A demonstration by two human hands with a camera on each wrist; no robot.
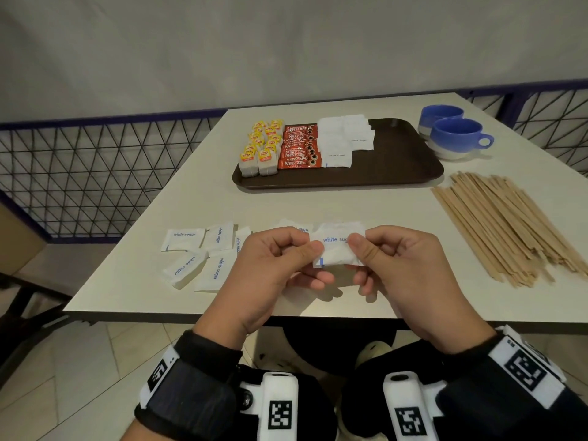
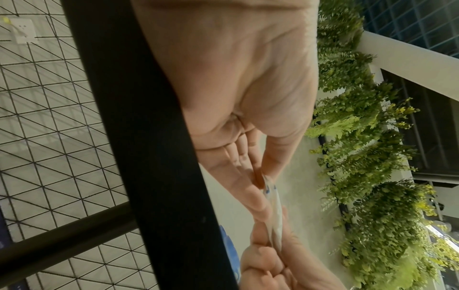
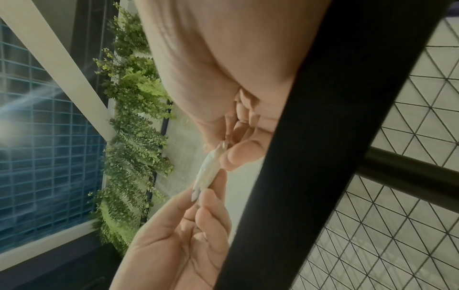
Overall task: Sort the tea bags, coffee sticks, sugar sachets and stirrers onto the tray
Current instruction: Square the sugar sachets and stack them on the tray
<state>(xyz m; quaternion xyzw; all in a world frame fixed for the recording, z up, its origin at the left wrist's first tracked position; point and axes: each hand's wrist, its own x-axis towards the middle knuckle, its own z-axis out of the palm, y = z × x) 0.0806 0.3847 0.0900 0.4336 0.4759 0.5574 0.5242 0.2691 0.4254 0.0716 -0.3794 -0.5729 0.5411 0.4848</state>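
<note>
Pinching one small stack of sugar sachets (image 1: 334, 249) between left hand (image 1: 270, 268) and right hand (image 1: 401, 265), thumbs on top (likely squaring edges), well short of the tray (image 1: 397, 173); more sachets (image 1: 200, 253) lying left.

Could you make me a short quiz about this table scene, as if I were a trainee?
1. True or false: the wooden stirrers already lie on the brown tray.
2. Which is held by both the left hand and the right hand: A tea bag, B white sugar sachet, C coffee stick?
3. Fill in: the Nescafe coffee sticks lie between the sugar sachets and the ___.

Key: 1 false, they lie on the table beside it; 2 B; 3 tea bags.
</note>
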